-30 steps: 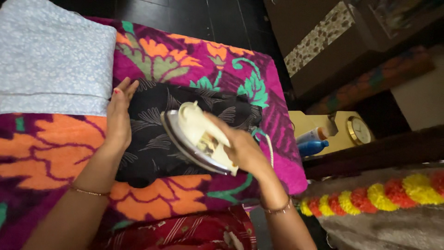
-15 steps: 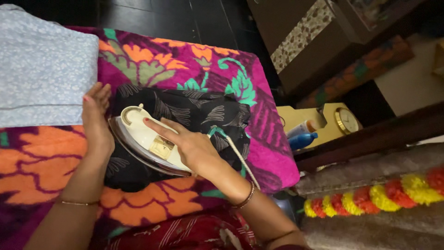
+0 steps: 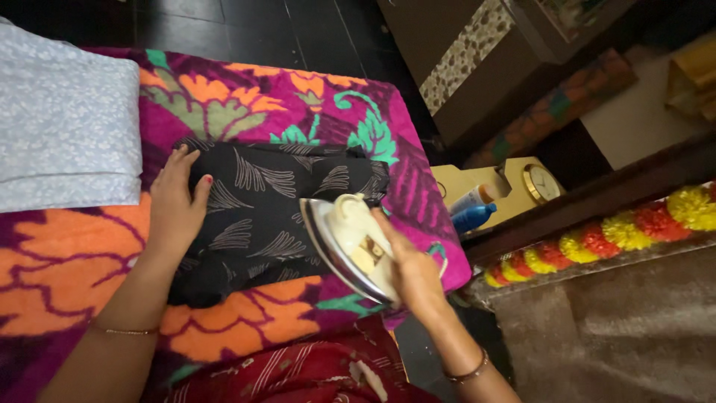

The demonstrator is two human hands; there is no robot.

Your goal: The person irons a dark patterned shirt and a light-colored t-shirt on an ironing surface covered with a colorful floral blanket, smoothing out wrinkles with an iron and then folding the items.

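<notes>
Cream iron (image 3: pixel 356 246) gripped (black cloth (image 3: pixel 268 201) pinned).

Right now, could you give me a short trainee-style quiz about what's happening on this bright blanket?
1. True or false: the left hand lies flat on the black leaf-print cloth.
2. What does the right hand hold? A) iron B) clock C) bottle
3. Fill in: the folded pale blue cloth lies on the person's ____ side.

Key: 1 true; 2 A; 3 left.
</notes>
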